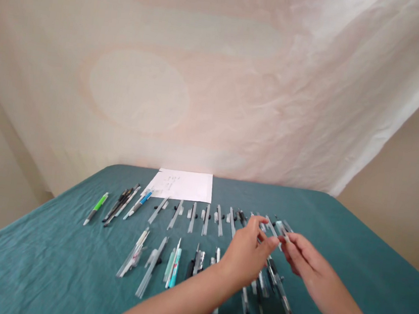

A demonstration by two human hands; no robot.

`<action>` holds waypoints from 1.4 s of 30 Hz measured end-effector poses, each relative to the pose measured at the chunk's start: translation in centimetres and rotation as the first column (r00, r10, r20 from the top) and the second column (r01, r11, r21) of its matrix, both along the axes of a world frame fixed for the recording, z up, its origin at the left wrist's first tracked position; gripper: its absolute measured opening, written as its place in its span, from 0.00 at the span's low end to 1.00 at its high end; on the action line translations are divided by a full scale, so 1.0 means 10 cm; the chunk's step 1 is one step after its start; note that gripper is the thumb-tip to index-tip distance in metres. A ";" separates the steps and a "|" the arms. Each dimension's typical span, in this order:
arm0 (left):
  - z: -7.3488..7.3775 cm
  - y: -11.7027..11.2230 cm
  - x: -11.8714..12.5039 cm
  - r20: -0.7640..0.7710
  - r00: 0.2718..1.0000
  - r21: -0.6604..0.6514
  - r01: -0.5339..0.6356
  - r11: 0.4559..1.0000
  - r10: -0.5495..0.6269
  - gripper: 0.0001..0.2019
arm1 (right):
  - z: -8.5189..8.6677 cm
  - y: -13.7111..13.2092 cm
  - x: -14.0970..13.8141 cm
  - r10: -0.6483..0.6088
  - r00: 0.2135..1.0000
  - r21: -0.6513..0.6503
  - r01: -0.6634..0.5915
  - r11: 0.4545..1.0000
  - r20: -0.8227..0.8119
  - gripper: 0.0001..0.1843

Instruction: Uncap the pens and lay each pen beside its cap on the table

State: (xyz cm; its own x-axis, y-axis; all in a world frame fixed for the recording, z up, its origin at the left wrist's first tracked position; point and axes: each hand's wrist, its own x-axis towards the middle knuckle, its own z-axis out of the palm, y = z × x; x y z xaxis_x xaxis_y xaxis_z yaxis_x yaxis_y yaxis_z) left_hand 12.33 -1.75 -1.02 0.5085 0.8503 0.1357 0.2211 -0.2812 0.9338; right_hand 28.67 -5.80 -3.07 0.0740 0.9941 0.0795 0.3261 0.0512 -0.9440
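My right hand (305,260) is closed around a clear, pale pen part (281,228) that sticks up past the fingertips. Close beside it on the left, my left hand (249,246) has its fingers curled toward the thumb, and the thumb reaches to the right hand's fingertips. Whatever lies in the left fingers is too small to make out. Below both hands lie several clear pen parts and a long dark-tipped pen (284,298). Behind the left hand runs a row of clear barrels (219,220) with small black and clear pieces; the hands hide its right part.
On the green cloth (48,254) lie a green pen (95,209), a bundle of dark pens (121,205) and a blue-grey pen (140,203). White paper (186,186) with writing lies at the back. Turquoise pen parts (175,267) and a clear barrel (151,267) are nearer me.
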 end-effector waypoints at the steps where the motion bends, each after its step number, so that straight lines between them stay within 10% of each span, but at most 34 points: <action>1: 0.02 0.02 -0.02 0.023 1.000 0.009 0.009 1.000 -0.009 0.15 | 0.00 -0.01 -0.03 0.034 0.995 -0.005 -0.034 0.999 0.093 0.17; 19: -0.13 0.13 -0.09 -0.092 0.993 0.127 -0.058 0.990 0.070 0.04 | -0.05 -0.01 -0.33 0.016 0.892 0.080 -0.058 0.995 0.451 0.17; 26: -0.08 0.25 -0.19 -0.157 0.988 0.107 0.012 0.994 0.005 0.11 | -0.02 0.08 -0.07 -0.112 0.872 0.026 0.113 0.993 0.476 0.21; 34: -0.20 0.09 -0.02 -0.149 0.977 -0.031 0.147 0.989 -0.150 0.09 | 0.06 0.04 -0.01 0.138 0.902 -0.050 -0.128 0.990 0.408 0.18; 42: -0.13 0.16 -0.10 -0.182 0.967 0.043 0.188 0.981 -0.178 0.12 | -0.28 0.13 0.67 0.205 0.700 -0.337 0.053 0.940 0.684 0.18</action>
State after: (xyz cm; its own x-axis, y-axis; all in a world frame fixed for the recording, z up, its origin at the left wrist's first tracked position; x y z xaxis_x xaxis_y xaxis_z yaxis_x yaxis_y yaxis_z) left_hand 11.30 -0.14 -2.32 0.6750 0.7338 0.0771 0.3203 -0.3856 0.8653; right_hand 35.35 -4.53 -5.87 0.0479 0.9714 -0.2326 0.9032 -0.1415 -0.4052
